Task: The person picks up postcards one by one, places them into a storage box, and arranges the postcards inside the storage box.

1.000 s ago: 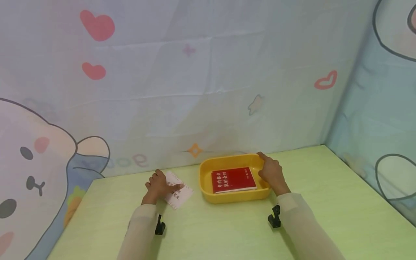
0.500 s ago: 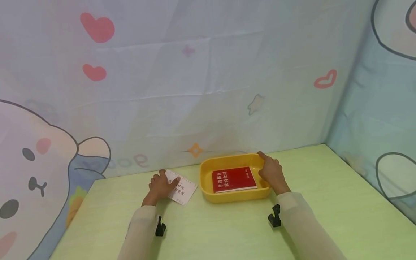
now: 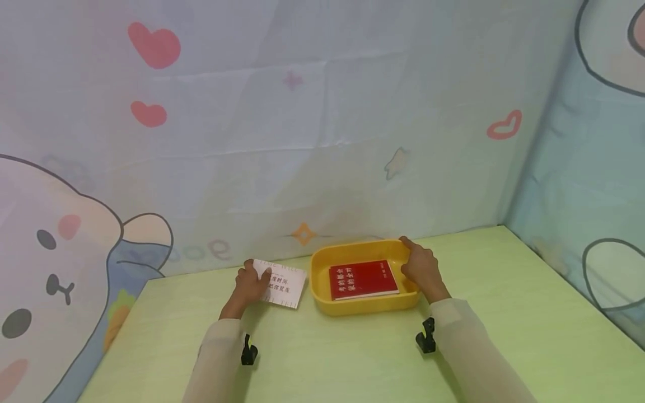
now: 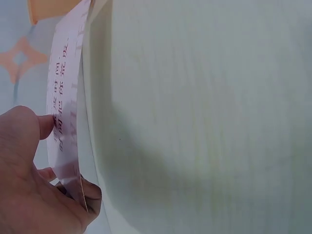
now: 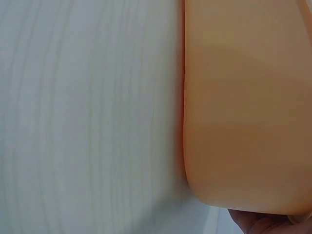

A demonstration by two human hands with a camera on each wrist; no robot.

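Note:
My left hand (image 3: 253,284) pinches a thin pale pink booklet (image 3: 287,284) by its left end. In the left wrist view the thumb (image 4: 45,126) lies on the printed face of the booklet (image 4: 66,83), and the other fingers are behind it. The booklet is tilted up off the table, just left of a yellow plastic tray (image 3: 370,305). At the tray's right end, my right hand (image 3: 422,268) grips the rim. Inside the tray lie red booklets (image 3: 365,279), stacked, with white lettering on the top one. The right wrist view shows mostly the tray's outer wall (image 5: 248,107).
The pale green table (image 3: 322,358) extends in front of the tray and to both sides. Behind it hangs a cloth backdrop (image 3: 353,184) printed with hearts and cartoon animals, close to the tray's far side. Another printed cloth (image 3: 589,184) stands at the right.
The pale booklet has been lifted and turned, and its free end has swung up and right toward the tray. My left hand has shifted slightly right. The right hand and tray have stayed put.

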